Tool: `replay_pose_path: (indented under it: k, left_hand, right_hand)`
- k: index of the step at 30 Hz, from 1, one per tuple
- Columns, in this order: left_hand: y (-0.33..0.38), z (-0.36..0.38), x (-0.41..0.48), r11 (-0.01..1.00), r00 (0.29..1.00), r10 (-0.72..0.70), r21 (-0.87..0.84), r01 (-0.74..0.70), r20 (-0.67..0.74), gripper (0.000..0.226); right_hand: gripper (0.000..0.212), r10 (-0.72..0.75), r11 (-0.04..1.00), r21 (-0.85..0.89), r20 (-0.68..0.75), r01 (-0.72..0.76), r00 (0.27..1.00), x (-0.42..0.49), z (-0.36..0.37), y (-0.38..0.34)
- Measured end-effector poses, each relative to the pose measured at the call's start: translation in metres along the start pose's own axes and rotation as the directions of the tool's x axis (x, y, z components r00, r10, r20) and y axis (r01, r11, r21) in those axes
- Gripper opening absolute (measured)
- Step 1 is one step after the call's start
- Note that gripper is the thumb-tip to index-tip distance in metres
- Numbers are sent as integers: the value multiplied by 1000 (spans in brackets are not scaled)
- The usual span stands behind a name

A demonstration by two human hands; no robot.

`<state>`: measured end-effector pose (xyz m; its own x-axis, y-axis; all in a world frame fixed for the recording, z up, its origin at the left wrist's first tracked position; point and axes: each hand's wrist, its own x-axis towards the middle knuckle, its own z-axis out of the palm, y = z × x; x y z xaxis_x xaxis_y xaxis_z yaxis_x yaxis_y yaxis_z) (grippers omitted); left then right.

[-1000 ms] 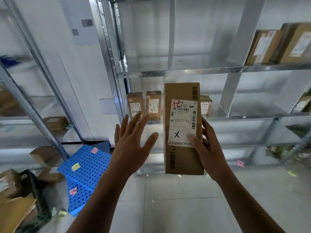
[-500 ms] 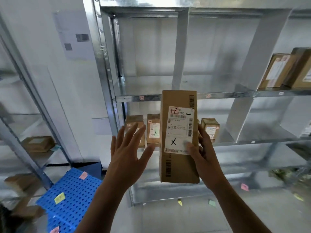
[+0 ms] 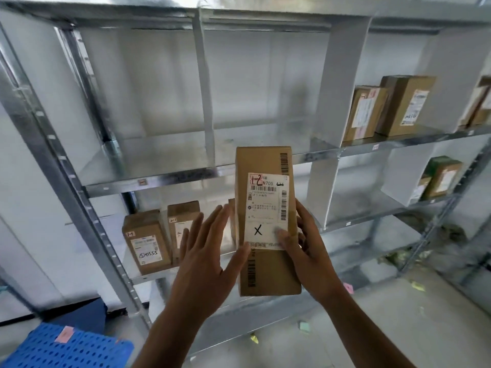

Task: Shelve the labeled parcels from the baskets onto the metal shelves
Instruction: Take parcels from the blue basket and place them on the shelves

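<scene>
One parcel (image 3: 267, 208), upright, label with a black X facing the camera, held before the metal shelves (image 3: 186, 176) at frame centre. Right hand (image 3: 310, 251) grasps its lower right edge, thumb on the label. Left hand (image 3: 204, 264) is released, fingers straight and spread; its thumb now meets the parcel's left edge, where a second ago it stood apart. Parcel sits higher against the shelves than before. Blue basket (image 3: 79, 349) has slid to 7 o'clock.

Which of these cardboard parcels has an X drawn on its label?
The tall parcel held in the right hand, in front of the shelves: a black X is drawn low on its white label. The others stand on the shelves.
</scene>
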<state>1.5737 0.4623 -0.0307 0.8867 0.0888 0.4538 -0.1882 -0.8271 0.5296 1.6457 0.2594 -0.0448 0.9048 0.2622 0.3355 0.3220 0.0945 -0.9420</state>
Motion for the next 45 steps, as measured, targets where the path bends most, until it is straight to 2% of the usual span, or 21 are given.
replay_pose_path:
  k: [5,8,13,17,21,23,30,35,39,45]
  left_hand:
    - [34,43,58,998,1000,-7,62,8,-12,75]
    - [50,60,96,999,999,-32,41,33,-24,83]
    - [67,75,147,996,989,-88,-16,87,-122,95]
    - [66,81,180,991,977,-98,-104,79,-191,87]
    - [62,78,214,958,963,-133,-279,65,-235,71]
    - [52,75,234,943,959,-107,-333,14,-261,60]
    - [9,69,290,898,966,-22,-430,-94,-257,50]
    - [-22,78,311,868,970,-54,-491,-71,-237,49]
    - [-48,85,326,892,960,-111,-452,-19,-258,58]
    - [-60,94,336,888,951,-135,-459,-9,-280,58]
  right_hand:
    - [60,-62,998,-18,25,63,998,52,-57,8]
    - [60,-141,989,-36,50,143,989,90,-84,4]
    - [62,-265,962,-38,132,272,955,155,-114,-3]
    - [66,-332,941,-9,184,340,925,206,-113,-9]
    - [66,-388,920,40,212,389,897,254,-92,-10]
    - [68,-402,915,59,218,399,889,279,-80,-7]
    - [87,-357,933,67,315,354,879,351,-51,14]
    - [95,-284,945,-38,403,326,870,382,-40,33]
    - [104,-290,927,-102,417,361,861,401,-31,48]
    - [112,-273,919,-143,440,367,855,416,-25,67]
